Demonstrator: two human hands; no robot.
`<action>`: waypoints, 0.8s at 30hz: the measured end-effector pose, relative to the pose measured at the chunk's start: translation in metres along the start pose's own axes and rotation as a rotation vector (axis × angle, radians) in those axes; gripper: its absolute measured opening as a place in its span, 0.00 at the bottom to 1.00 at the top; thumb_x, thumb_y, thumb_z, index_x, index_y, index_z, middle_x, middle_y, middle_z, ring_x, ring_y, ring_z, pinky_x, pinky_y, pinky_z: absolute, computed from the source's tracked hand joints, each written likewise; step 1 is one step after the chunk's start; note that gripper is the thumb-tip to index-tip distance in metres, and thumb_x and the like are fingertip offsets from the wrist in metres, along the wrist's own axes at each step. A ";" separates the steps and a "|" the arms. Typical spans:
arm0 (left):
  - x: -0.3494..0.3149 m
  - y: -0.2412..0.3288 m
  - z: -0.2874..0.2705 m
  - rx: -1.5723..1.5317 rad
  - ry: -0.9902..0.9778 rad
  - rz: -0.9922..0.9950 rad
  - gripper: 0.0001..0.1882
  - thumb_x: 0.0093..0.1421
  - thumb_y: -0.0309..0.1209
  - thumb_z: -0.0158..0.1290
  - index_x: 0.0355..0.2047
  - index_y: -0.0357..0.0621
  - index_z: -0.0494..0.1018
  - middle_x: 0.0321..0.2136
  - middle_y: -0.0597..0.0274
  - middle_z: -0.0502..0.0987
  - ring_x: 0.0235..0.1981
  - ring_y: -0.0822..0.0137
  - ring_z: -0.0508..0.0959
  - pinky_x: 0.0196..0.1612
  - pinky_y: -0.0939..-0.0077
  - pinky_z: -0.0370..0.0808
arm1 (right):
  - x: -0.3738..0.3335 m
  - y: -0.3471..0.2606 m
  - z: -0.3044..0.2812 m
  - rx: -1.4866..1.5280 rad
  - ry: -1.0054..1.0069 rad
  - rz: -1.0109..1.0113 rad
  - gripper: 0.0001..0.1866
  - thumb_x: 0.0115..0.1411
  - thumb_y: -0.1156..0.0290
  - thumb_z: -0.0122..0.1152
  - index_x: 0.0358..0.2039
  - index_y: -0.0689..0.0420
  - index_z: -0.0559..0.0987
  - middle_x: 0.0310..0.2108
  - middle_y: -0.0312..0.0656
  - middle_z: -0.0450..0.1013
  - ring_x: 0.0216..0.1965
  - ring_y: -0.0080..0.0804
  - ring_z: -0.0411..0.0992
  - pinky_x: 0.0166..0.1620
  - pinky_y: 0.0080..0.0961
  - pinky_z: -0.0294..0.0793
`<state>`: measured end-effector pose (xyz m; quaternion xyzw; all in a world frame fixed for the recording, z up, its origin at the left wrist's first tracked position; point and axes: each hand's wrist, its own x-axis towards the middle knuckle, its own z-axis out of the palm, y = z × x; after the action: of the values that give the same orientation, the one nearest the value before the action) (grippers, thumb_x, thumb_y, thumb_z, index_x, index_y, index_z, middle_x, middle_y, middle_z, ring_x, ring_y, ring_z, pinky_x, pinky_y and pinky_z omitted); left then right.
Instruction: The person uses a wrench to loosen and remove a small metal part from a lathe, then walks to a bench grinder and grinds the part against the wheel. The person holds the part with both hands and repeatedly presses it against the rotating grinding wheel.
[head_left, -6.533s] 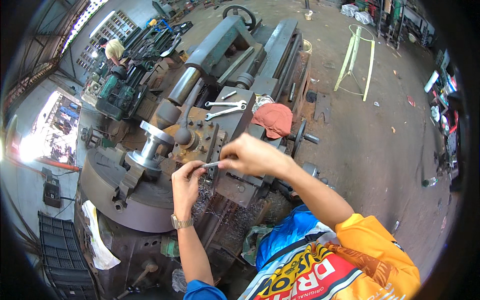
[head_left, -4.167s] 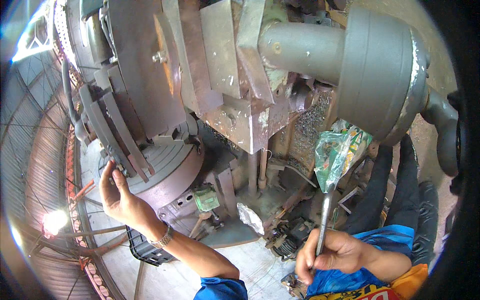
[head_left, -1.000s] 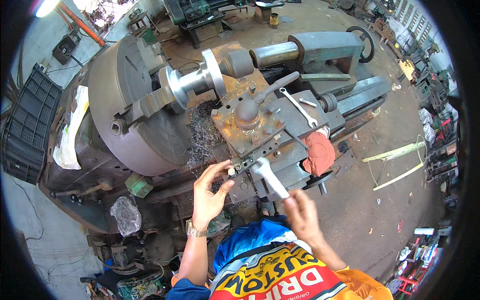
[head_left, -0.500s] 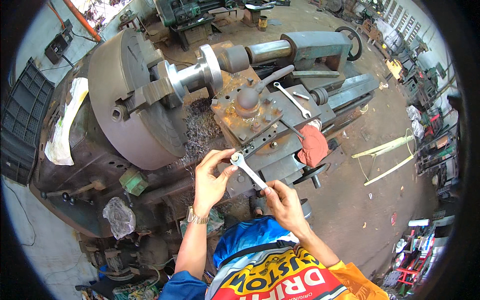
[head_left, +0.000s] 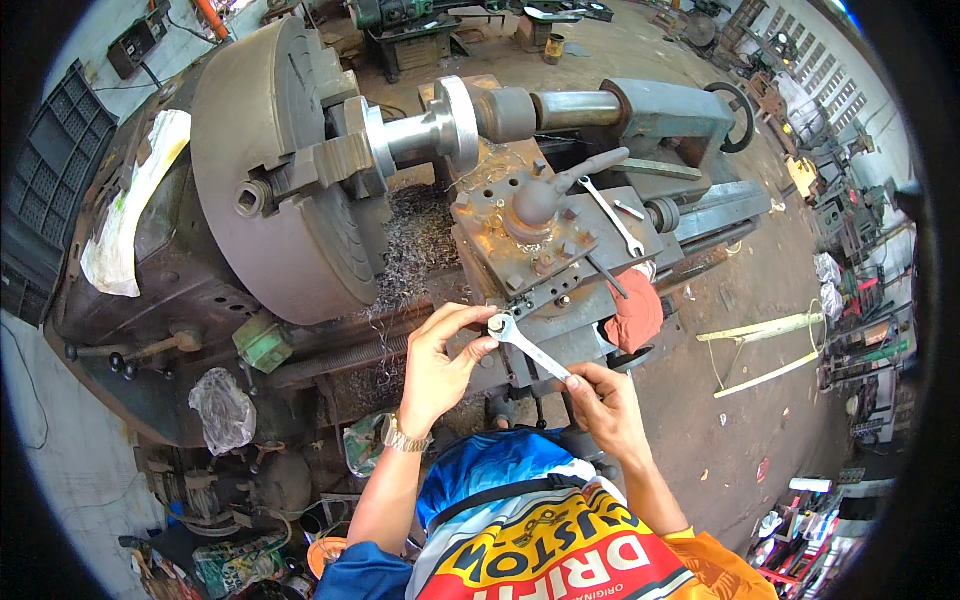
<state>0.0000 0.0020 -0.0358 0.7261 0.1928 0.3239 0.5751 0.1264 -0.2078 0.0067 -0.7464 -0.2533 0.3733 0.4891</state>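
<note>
Silver wrench (head_left: 540, 358) in a person's right hand (head_left: 608, 408), its head at a small bolt (head_left: 496, 325) on a lathe (head_left: 260, 190).
The right fingers (head_left: 598, 374) are closed around the wrench's near end, hiding its tip; the rest slants up and left, away from them. The left hand (head_left: 440, 365) has thumb (head_left: 476, 352) and forefinger (head_left: 468, 314) apart on either side of the wrench's head; whether they press on it or the bolt is hard to tell. The bolt's lower part is out of sight. At far left, a black crate (head_left: 62, 165) is cut off.
</note>
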 end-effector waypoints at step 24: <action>-0.003 -0.006 0.006 -0.094 0.017 -0.052 0.18 0.56 0.23 0.68 0.47 0.34 0.79 0.43 0.60 0.80 0.46 0.67 0.80 0.53 0.72 0.76 | 0.033 -0.023 -0.024 -0.127 -0.015 0.001 0.18 0.66 0.59 0.66 0.31 0.63 0.84 0.18 0.31 0.70 0.21 0.16 0.64 0.25 0.21 0.62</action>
<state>0.0028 -0.0024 -0.0430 0.6902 0.2012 0.3235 0.6152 0.1654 -0.1869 0.0237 -0.7732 -0.2798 0.3623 0.4387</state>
